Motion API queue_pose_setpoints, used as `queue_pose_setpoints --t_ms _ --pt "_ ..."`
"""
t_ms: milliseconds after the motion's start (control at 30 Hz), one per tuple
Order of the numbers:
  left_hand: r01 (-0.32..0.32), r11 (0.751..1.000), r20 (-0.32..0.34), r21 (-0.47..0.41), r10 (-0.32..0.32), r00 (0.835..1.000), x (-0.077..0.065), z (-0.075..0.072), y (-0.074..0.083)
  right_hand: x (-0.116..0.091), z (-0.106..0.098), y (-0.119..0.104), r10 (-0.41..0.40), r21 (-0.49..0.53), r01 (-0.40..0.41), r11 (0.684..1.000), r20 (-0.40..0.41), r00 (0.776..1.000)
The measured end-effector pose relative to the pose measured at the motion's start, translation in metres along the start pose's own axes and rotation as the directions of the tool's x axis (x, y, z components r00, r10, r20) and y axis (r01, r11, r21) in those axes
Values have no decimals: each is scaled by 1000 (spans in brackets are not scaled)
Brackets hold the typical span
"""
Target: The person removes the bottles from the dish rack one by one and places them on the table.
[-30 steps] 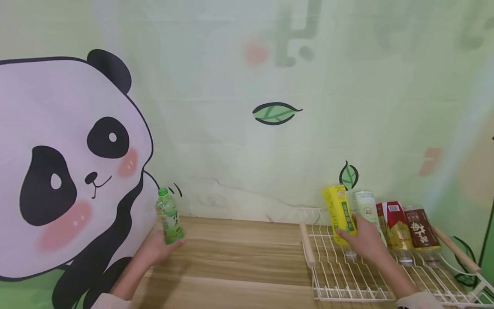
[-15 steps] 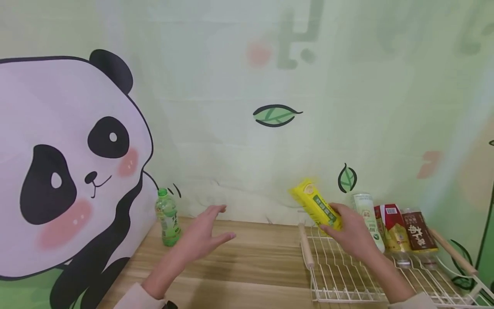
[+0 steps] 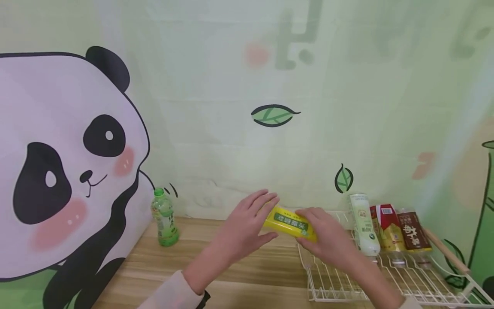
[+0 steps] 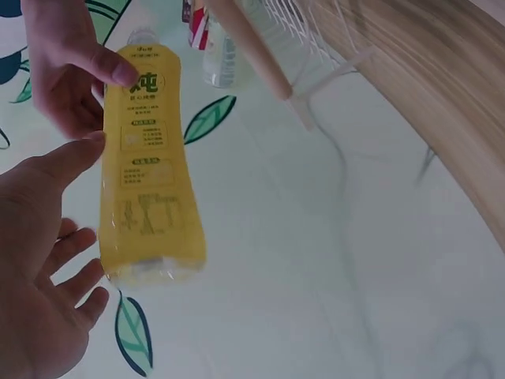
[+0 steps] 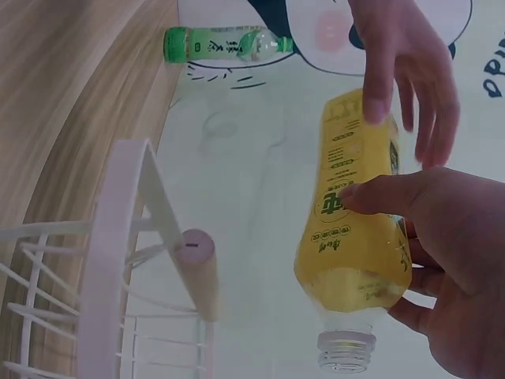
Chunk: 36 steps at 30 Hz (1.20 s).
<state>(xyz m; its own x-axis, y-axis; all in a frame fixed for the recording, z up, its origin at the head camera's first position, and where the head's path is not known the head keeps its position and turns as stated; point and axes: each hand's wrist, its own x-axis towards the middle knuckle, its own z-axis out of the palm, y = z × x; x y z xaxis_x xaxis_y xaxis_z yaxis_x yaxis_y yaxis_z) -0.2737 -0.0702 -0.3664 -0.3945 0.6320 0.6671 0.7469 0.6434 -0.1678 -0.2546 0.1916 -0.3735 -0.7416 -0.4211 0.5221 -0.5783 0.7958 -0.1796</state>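
My right hand (image 3: 328, 234) grips a yellow-labelled plastic bottle (image 3: 289, 223) near its neck, thumb on one side and fingers on the other. The bottle is held up in the air and lies tilted, base toward my left hand (image 3: 245, 227). In the right wrist view its clear neck (image 5: 347, 351) shows a bare screw thread. My left hand is at the base end, with the thumb tip right at the label's edge in the left wrist view and the other fingers spread alongside. A green-capped bottle (image 3: 166, 219) stands upright at the left of the wooden surface.
A white wire rack (image 3: 339, 296) with wooden handles (image 3: 447, 251) stands at the right. In it lean a white-green can (image 3: 363, 225), a red-and-gold package (image 3: 389, 227) and a brown-labelled bottle (image 3: 414, 231). A panda-printed wall covering (image 3: 216, 128) closes off the back.
My left hand has let go of the green-capped bottle and moved right to the yellow bottle. My right hand has lifted the yellow bottle from the rack, carried it left and tipped it over.
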Motion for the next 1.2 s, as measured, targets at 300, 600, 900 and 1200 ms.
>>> queue_pose_setpoints --t_ms 300,600,900,1200 --pt "-29 996 178 88 12 984 7 4 18 0 -4 -14 -119 -28 119 992 7 993" --pt "-7 998 168 62 -3 986 6 9 21 -3 -3 -14 -142 -41 142 989 4 990" --pt "9 996 172 88 -24 985 5 13 23 -4 0 -13 -145 -35 145 989 -9 989" --pt "24 991 179 133 -48 983 2 20 23 -4 11 -11 -135 -46 135 990 5 991"
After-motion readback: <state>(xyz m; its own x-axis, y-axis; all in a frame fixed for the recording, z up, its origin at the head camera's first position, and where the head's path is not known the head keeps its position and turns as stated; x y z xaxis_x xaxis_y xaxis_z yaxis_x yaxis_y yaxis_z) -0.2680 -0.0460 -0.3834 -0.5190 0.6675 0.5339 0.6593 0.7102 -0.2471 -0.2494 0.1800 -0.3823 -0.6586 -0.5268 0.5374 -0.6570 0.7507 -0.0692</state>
